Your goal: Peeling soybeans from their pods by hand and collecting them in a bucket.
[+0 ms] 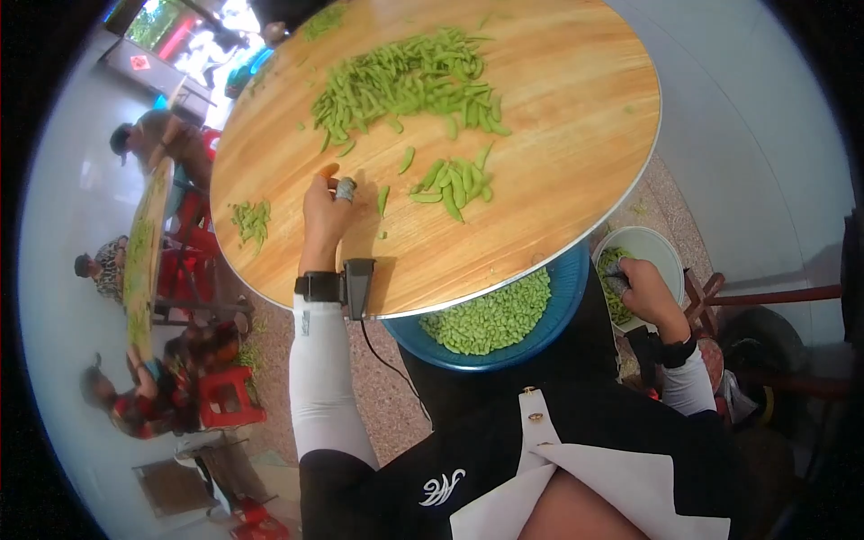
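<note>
Head view: shelling green pods at the round tabletop (576,135).
Your left hand (324,216), grip loosely curled and empty, rests beside the small pod pile (454,180); draw pods close first; your right hand (643,292), grip closed on something unclear, is at the white bowl (661,252) of pods; the blue basin (562,310) holds shelled beans (490,319).

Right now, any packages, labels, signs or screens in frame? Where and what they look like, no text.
Sign: far upper left, on a grey surface beyond the round wooden table; small square, red-orange with a pale mark.
Logo patch: bottom centre, on the person's dark apron; small white emblem.
Wrist device: strapped by the left hand at the table edge; small dark box, cable hanging, no lit screen visible.
No packages.
</note>
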### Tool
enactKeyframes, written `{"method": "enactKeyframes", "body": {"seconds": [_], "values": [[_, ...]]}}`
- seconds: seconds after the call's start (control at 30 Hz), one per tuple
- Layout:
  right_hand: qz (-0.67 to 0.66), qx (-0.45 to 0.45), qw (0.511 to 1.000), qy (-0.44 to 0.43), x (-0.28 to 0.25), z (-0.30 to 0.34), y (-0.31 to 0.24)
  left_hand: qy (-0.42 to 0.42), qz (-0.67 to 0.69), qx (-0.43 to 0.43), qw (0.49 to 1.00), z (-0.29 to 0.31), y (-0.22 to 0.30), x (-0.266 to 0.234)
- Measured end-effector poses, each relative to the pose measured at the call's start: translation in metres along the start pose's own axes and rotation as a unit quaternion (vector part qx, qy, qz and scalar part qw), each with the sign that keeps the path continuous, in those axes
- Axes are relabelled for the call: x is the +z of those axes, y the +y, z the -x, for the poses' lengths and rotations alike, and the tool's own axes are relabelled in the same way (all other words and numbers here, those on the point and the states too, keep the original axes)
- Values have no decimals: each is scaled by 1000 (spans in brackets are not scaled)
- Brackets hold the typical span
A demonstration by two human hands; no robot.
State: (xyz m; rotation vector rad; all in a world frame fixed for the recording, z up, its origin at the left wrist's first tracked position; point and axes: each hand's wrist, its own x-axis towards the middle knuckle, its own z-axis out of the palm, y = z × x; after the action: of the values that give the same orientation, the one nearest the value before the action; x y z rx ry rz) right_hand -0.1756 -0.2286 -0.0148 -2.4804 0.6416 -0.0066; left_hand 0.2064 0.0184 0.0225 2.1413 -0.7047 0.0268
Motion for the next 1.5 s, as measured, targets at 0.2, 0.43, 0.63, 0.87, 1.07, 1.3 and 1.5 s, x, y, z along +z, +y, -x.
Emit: {"method": "enactKeyframes", "body": {"seconds": [0.2,0.43,0.63,0.87,1.07,1.3,1.5], "values": [[-157,-137,978,0,1,-19,-54,-186,-79,-49,978,-9,13,11],[-147,-347,926,-31,18,-63,-136,-131,-43,-81,987,10,12,-5],[-61,-400,913,-48,44,-111,-201,-15,384,-160,909,69,-7,-49],[47,-467,883,-21,91,-153,-227,14,507,-192,840,124,1,-42],[52,-485,871,-57,66,-110,-202,21,557,-177,811,140,29,-19],[-256,-347,901,-47,35,-59,-150,5,440,-79,894,158,79,14],[-644,-16,728,-237,21,-45,-134,30,168,182,968,166,99,35]]}}
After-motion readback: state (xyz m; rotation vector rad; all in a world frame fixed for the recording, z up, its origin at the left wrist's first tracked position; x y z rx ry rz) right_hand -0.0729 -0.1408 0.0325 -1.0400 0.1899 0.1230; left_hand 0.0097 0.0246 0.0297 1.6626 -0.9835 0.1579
